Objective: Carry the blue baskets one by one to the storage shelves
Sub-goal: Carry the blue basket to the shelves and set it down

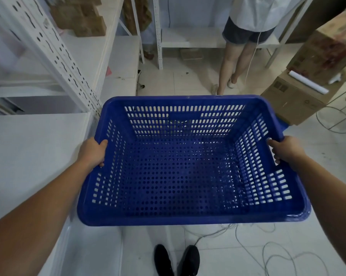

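Blue basket (188, 166) held level at frame centre, above the tiled floor (188, 80). Left hand (93, 153) grips its left rim, right hand (285, 151) its right rim, fingers curled over. White shelves (54, 50) at left.

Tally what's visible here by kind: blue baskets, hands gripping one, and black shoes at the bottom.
Blue basket: 1
Hands gripping it: 2, left hand and right hand
Black shoes: 2
Total: 5
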Motion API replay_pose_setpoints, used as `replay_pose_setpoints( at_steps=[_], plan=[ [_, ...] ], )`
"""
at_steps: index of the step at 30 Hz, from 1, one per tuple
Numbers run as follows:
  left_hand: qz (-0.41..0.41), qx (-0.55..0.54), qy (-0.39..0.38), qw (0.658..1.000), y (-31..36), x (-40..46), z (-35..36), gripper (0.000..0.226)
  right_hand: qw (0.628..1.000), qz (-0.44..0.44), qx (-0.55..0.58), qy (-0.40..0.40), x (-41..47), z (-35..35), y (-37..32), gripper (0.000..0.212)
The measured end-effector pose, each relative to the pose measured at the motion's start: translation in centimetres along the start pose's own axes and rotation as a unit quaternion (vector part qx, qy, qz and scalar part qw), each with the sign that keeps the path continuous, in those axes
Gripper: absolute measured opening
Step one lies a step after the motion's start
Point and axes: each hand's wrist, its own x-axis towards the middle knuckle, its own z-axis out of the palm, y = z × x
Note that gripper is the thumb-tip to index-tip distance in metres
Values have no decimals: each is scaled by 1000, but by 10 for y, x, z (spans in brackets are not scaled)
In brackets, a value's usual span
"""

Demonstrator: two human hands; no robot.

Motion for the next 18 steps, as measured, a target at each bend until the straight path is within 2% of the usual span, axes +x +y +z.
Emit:
replay_pose_setpoints(
  at_steps=[5, 12, 15, 18],
  plan=[
    [-16, 7, 12, 1000, -7, 1, 2, 36, 1000, -12, 8, -1, -4, 1, 3, 45],
    [-12, 12, 19, 1000, -2, 10, 6, 41, 999, -17, -46, 16, 7, 1, -6, 45],
    [-18, 24, 33, 999, 2, 2, 5, 42, 997, -24, -60, 42, 0, 3, -6, 42],
    [9, 40, 68, 997, 9, -17, 0, 45, 988, -63, -88, 107, -22, 0, -13, 53]
  ],
)
